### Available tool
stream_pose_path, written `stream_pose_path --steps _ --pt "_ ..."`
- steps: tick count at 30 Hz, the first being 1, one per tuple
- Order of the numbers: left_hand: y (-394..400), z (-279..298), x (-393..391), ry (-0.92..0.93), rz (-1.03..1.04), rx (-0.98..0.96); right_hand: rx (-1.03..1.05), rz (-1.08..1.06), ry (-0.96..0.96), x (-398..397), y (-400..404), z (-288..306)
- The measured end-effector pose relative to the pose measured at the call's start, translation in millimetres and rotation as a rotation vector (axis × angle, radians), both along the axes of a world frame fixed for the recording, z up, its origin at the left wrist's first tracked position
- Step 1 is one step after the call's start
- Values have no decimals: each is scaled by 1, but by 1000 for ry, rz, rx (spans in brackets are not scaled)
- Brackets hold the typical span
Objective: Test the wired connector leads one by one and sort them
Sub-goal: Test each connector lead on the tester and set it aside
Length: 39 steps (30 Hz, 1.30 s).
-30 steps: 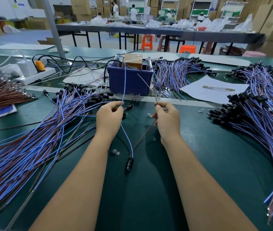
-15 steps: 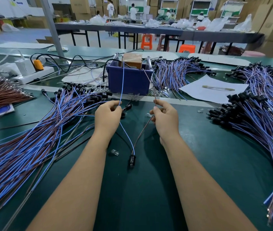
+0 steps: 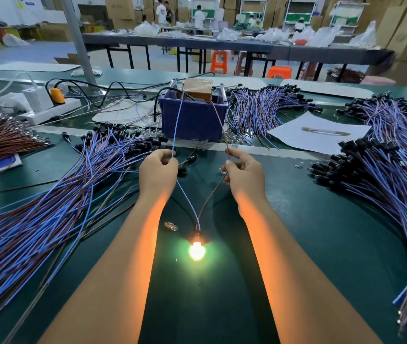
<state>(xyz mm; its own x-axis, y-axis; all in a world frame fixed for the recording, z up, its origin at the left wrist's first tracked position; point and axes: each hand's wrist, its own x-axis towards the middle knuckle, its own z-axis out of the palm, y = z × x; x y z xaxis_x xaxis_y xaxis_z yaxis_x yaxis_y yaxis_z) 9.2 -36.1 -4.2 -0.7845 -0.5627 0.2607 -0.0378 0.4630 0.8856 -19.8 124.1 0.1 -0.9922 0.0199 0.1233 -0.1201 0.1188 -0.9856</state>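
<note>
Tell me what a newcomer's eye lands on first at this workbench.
First, the glowing bulb in its black socket, lit on the green table between the forearms. The left hand pinches its thin blue wire and the right hand its brown wire, both running up to the blue plastic bin. Big heaps of blue-and-brown wired leads lie on either side.

Both hands, left (image 3: 158,171) and right (image 3: 244,172), forward, fingers pinched.

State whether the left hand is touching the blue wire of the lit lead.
Touching. The head view shows the left hand pinching the blue wire between thumb and fingers.
</note>
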Motion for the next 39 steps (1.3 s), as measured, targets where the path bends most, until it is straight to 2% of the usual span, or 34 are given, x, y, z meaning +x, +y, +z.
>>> stream_pose_path --steps 27,31,34,39 --pt "1 1 3 -6 -9 6 -4 46 60 1 0 -2" --pt "19 3 3 51 -155 -23 -19 134 184 4 -5 -1" --pt "37 4 2 81 -310 60 48 178 260 8 -11 -1" --pt "33 7 1 93 -312 371 49 162 249 6 -10 -3"
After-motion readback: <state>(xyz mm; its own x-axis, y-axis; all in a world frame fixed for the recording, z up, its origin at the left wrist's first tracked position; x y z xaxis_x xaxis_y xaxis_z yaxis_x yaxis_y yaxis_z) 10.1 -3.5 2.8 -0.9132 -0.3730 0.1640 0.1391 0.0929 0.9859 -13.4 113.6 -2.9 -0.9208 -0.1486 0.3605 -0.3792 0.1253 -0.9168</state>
